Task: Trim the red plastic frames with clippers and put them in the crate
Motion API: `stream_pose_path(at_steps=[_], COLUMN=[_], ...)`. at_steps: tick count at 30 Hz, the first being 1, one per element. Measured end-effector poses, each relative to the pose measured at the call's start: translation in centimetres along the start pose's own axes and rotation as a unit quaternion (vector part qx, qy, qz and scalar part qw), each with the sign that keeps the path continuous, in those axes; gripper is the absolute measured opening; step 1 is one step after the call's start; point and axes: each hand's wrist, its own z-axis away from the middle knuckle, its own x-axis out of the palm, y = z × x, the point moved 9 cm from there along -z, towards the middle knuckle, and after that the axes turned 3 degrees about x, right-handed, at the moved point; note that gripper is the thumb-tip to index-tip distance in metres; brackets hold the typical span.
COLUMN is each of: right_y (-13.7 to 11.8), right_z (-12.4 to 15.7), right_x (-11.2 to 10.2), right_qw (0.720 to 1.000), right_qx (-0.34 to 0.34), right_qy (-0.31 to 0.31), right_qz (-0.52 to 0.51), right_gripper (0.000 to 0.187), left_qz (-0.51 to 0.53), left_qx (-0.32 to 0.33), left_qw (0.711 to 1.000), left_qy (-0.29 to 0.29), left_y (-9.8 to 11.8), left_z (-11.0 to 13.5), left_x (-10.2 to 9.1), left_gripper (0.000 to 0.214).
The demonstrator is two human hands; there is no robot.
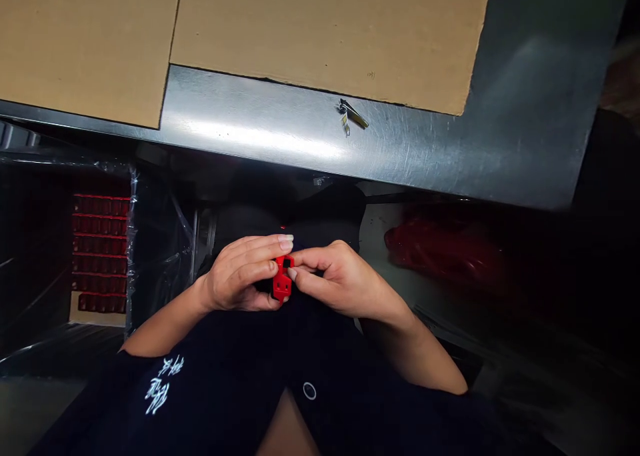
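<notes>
Red plastic block (282, 284), moulded, w/ square cutouts, sits between both hands just above dark shirt front (225, 376). L hand (240, 273) curled, pinching its left side; R hand (340, 279) pinching upper right w/ thumb and index. Block shows as one piece; no other part seen on it. Beyond: brushed steel table (250, 136) w/ corrugated cardboard sheet (325, 29), small metal clipper (353, 114); stacked red items (100, 243) in clear wrap, left.

Bright red plastic part (282, 278), tan cardboard (320, 36), grey steel bench (250, 133), navy shirt (240, 356) with white lettering (163, 386)
</notes>
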Motion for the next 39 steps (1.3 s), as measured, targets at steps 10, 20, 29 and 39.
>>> stream_pose_path(at_steps=[10,20,29,39], right_y=[0.2,0.0,0.5,-0.2], right_z=[-0.2,0.0,-0.4,0.3], right_x=[0.1,0.3,0.1,0.2], right_qw=[1.000,0.996,0.998,0.998], right_qx=[0.020,-0.007,0.056,-0.011], right_qy=[0.021,-0.056,0.037,-0.043], right_qz=[-0.011,-0.074,-0.012,-0.047], right_gripper=[0.021,0.024,0.022,0.025], left_qz=[0.033,0.044,0.016,0.057], left_qx=[0.002,-0.015,-0.010,-0.030], left_qw=[0.999,0.999,1.000,0.998], left_qy=[-0.010,0.000,-0.002,-0.003], left_y=[-0.1,-0.6,-0.6,-1.0], left_z=[0.1,0.3,0.5,0.8], left_x=[0.1,0.1,0.3,0.3], left_gripper=[0.076,0.092,0.090,0.097])
